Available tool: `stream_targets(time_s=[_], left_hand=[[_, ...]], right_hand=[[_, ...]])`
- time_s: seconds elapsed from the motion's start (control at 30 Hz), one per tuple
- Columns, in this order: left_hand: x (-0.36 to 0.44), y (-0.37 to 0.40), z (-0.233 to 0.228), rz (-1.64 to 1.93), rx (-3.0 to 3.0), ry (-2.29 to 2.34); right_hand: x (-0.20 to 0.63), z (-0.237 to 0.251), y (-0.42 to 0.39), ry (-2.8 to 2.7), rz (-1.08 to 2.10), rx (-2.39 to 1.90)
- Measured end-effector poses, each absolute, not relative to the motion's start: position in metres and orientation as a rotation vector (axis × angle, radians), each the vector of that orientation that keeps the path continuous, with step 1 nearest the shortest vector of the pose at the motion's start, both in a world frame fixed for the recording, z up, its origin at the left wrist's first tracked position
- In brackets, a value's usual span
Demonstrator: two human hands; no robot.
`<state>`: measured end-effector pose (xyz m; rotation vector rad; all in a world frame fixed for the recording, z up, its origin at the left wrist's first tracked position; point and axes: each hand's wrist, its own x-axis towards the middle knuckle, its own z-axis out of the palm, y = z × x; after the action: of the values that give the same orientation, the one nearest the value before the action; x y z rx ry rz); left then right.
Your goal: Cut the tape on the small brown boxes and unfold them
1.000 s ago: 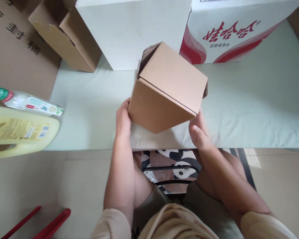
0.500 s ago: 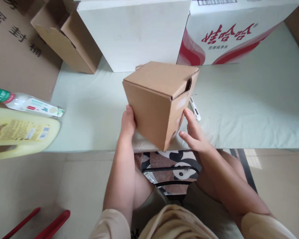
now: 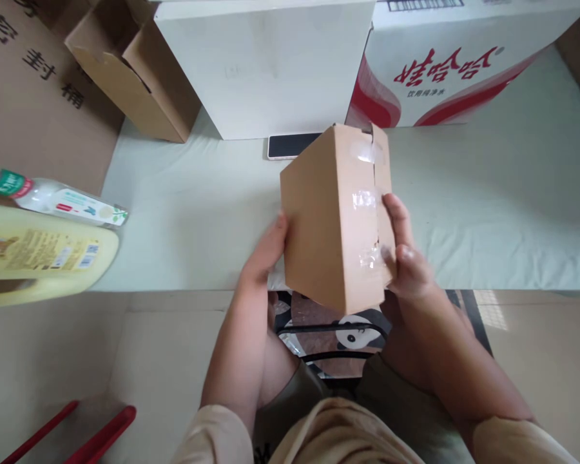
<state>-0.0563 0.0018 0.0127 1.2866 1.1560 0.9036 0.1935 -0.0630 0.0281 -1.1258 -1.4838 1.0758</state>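
Observation:
A brown cardboard box (image 3: 314, 225) is held up tilted between my two hands over the front edge of the table. Strips of clear tape run across the seam on its right-hand face. My left hand (image 3: 267, 248) grips the left side, its thumb showing and its other fingers hidden behind the box. On the right side, my right hand (image 3: 408, 251) presses against the taped face's edge with bent fingers. Behind the box a phone (image 3: 292, 145) lies dark side up, partly covered by the box.
A white box (image 3: 265, 71) and a red-and-white water carton (image 3: 430, 77) stand at the back. An open cardboard box (image 3: 159, 90) is at back left. A clear bottle (image 3: 58, 196) and a yellow jug (image 3: 72, 248) sit at the left. The pale green cloth (image 3: 493, 212) covers the table.
Both hands have turned the box so its taped face shows, and it has moved slightly right and toward me. The phone has come into view; the white cutter on the cloth is now hidden.

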Motion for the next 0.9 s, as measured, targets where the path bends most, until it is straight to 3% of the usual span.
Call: stream_targets(time_s=[0.2, 0.3, 0.43, 0.57, 0.8, 0.9], left_hand=[[-0.053, 0.002, 0.022, 0.493, 1.127, 1.187], [-0.051, 0.006, 0.019, 0.453, 1.214, 1.243], [-0.058, 0.015, 0.009, 0.856, 1.449, 1.416], [-0.067, 0.021, 0.006, 1.372, 1.563, 1.223], [-0.042, 0.018, 0.010, 1.380, 1.649, 1.047], [-0.032, 0.024, 0.006, 1.398, 1.644, 1.096]], right_hand=[[0.199, 0.030, -0.057, -1.397, 1.127, -1.109], [0.202, 0.026, -0.055, -1.435, 1.094, -1.195], [0.197, 0.037, -0.053, -1.562, 1.048, -1.209], [0.185, 0.048, -0.048, -1.660, 1.135, -1.126], [0.182, 0.043, -0.050, -1.684, 1.206, -1.075], [0.195, 0.036, -0.048, -1.612, 1.086, -1.207]])
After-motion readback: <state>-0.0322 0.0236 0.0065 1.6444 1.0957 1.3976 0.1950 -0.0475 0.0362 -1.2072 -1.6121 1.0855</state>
